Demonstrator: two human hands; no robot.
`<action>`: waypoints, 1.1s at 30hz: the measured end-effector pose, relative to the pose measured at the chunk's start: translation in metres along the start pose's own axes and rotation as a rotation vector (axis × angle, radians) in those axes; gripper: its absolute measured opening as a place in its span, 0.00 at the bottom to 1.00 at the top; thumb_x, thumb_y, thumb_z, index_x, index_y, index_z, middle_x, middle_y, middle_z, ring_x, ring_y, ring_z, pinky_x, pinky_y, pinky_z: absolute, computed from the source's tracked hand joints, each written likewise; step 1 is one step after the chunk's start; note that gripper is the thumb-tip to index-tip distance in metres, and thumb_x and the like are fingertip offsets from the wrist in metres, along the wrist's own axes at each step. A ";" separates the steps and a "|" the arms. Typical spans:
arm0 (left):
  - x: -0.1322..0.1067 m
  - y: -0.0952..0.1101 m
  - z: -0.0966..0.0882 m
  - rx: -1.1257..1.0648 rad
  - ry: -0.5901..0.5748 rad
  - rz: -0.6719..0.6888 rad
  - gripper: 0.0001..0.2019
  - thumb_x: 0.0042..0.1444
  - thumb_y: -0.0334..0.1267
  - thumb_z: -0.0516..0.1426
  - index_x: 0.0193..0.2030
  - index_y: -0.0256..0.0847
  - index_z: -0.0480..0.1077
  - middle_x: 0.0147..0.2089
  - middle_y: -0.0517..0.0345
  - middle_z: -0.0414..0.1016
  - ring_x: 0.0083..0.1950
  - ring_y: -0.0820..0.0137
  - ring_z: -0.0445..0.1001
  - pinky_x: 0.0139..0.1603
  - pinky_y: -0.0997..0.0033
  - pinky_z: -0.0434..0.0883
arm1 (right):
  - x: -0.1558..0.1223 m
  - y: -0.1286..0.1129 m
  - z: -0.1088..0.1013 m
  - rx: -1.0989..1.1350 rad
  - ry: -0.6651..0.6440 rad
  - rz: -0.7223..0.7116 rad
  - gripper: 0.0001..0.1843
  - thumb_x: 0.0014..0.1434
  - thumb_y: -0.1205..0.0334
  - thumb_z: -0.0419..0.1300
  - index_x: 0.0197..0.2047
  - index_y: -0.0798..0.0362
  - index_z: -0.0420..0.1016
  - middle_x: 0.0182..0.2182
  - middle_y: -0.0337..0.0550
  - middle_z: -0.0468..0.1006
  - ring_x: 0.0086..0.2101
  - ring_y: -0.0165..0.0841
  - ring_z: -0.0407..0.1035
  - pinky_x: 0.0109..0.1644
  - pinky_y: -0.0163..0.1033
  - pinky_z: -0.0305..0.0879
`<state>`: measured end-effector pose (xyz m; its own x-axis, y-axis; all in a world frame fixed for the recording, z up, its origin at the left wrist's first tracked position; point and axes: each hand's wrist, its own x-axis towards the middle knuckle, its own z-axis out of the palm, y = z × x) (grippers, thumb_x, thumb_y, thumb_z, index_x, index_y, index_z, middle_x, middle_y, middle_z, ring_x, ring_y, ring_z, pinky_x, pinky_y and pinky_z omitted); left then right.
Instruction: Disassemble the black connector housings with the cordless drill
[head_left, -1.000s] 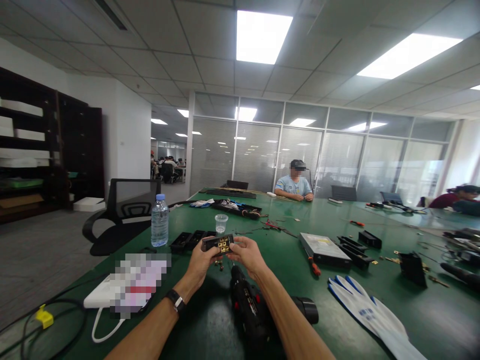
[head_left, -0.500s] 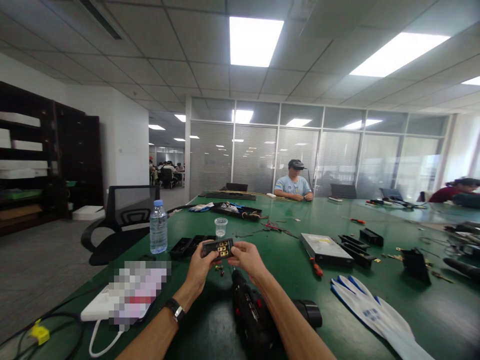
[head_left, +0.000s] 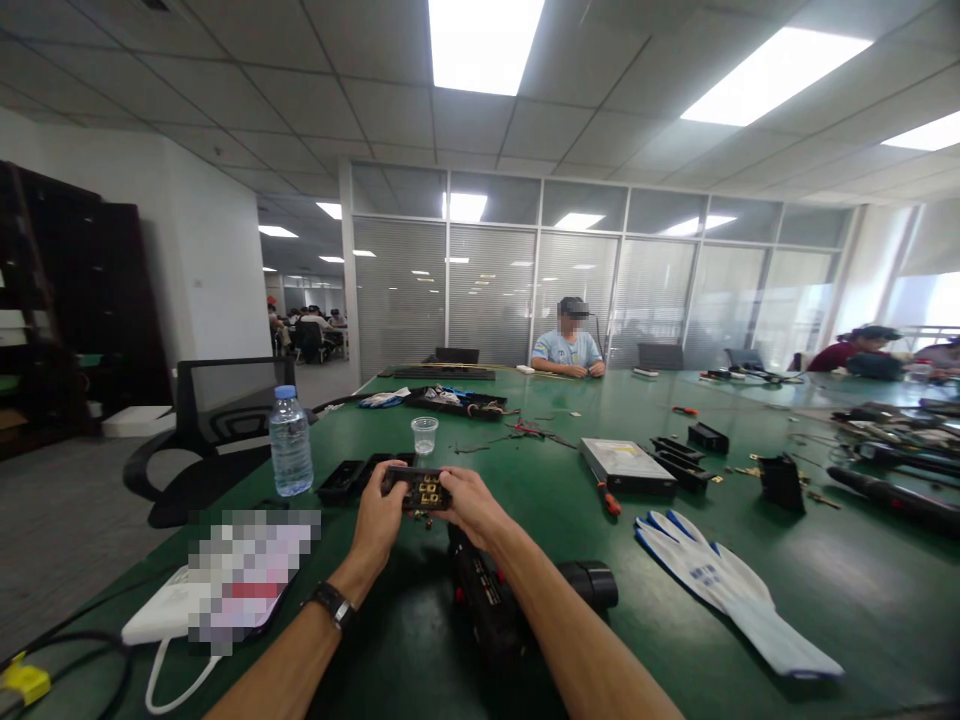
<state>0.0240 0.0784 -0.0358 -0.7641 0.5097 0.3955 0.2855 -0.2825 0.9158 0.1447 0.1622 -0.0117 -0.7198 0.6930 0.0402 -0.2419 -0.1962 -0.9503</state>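
Both my hands hold a small black block with brass terminals (head_left: pixel 417 488) just above the green table (head_left: pixel 525 520). My left hand (head_left: pixel 377 524) grips its left end with curled fingers; a dark watch is on that wrist. My right hand (head_left: pixel 469 503) pinches its right end. Under my right forearm lies a black power drill (head_left: pixel 517 605). Small brass bits hang or lie just below the block.
A water bottle (head_left: pixel 290 442), a clear plastic cup (head_left: pixel 424 435) and black trays (head_left: pixel 346 478) stand ahead. A silver drive (head_left: pixel 627 466), a red-handled screwdriver (head_left: pixel 606 497) and a white-blue glove (head_left: pixel 731 590) lie to the right. A person sits at the far end; a white charger (head_left: pixel 161 615) lies left.
The view has swung slightly right and down. My hands with the block have lowered a little toward the table; the grip is the same.
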 end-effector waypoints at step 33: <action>-0.002 0.009 0.006 -0.132 -0.091 -0.063 0.20 0.44 0.37 0.65 0.46 0.38 0.73 0.42 0.53 0.77 0.38 0.67 0.76 0.36 0.71 0.73 | 0.000 -0.007 -0.004 0.059 0.075 0.033 0.11 0.69 0.59 0.54 0.41 0.57 0.73 0.35 0.47 0.79 0.34 0.32 0.76 0.42 0.41 0.76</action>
<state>0.0321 0.0798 -0.0280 -0.7206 0.5997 0.3480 0.1561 -0.3487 0.9241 0.1487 0.1664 -0.0064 -0.6777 0.7351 -0.0167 -0.2582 -0.2592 -0.9307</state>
